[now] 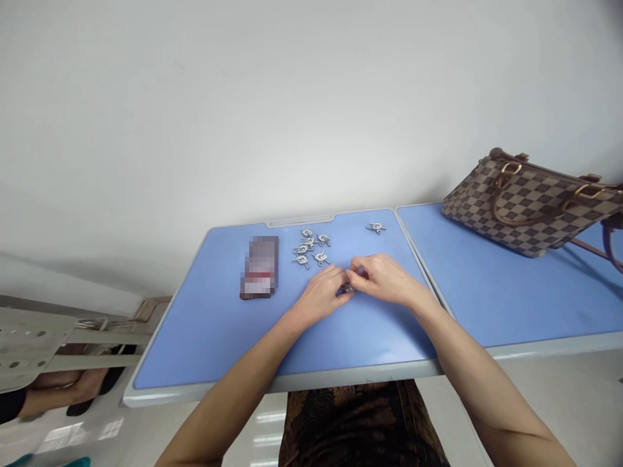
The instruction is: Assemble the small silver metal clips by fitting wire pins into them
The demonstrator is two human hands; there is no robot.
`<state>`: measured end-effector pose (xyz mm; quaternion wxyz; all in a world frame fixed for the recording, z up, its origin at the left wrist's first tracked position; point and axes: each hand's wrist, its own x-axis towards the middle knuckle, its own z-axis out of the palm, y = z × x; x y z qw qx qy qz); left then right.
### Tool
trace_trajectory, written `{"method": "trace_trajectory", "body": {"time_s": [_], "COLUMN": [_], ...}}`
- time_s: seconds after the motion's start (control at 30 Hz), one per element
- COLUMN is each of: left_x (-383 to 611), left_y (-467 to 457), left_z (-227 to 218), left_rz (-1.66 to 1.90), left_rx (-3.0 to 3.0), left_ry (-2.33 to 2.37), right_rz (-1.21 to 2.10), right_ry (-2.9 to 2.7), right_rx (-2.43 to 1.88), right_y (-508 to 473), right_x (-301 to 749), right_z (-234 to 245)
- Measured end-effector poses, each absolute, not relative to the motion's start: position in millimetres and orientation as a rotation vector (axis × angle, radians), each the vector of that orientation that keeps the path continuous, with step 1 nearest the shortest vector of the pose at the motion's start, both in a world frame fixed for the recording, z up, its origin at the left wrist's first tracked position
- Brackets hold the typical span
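My left hand (pixel 325 292) and my right hand (pixel 382 277) meet over the front middle of the blue desk (pixel 209 344). Between their fingertips is a small silvery metal piece (pixel 347 286), mostly covered by the fingers. The left fingers curl around it from the left, and the right thumb and forefinger pinch at it from above. Just beyond my left hand lies a loose group of several small silvery metal pieces with thin pins and rounded bodies, one of them a metal piece (pixel 321 258) close to my knuckles. Another such piece (pixel 376 227) lies apart, near the back right.
A phone-shaped dark object (pixel 260 267), blurred out, lies left of the metal pieces. On the adjoining right desk (pixel 491 298) stands a brown checkered handbag (pixel 530 207). A pale wall rises behind both desks. At lower left, a person's arm (pixel 68 392) shows beside a pale chair (pixel 36 344).
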<state>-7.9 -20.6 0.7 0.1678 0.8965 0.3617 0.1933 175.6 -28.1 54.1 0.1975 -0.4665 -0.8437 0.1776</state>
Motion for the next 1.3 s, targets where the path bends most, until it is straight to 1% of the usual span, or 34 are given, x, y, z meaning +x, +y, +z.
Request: {"method": "trace_trajectory", "body": {"time_s": [0.1,0.33,0.57,0.7,0.87,1.07,1.3], "left_x": [-7.9,-7.5,-7.9,-6.6,-6.8,-8.6,-8.1], "left_y": [-20.9,-21.0,-20.6,-20.4,-19.1,-18.1,-18.6], "left_z": [1.6,3.1,1.1,2.9,0.4,-2.3,-1.7], "left_rz": [0.545,0.541,0.571,0.578,0.668,0.643,0.614], "left_rx": [2.545,2.549,2.528,2.526,2.514,2.529,2.513], "left_ry": [1.032,1.029,1.045,1.029,0.978,0.957,0.979], "right_rz": [0.509,0.412,0.563,0.497,0.394,0.436,0.385], "right_ry": [-2.347,-2.39,-2.335,-2.344,-2.44,-2.427,-2.331], "right_rx": [-1.305,-1.336,-1.194,-1.143,-1.037,-0.934,-0.928], "right_y": [-27.1,-26.2,-30.0,-29.3,-28.5,-27.2,-22.7], "right_x": [175.9,176.4,170.1,169.4,172.2,176.2,177.8], "right_z": [53.0,51.9,49.5,46.0,48.0,49.5,45.1]}}
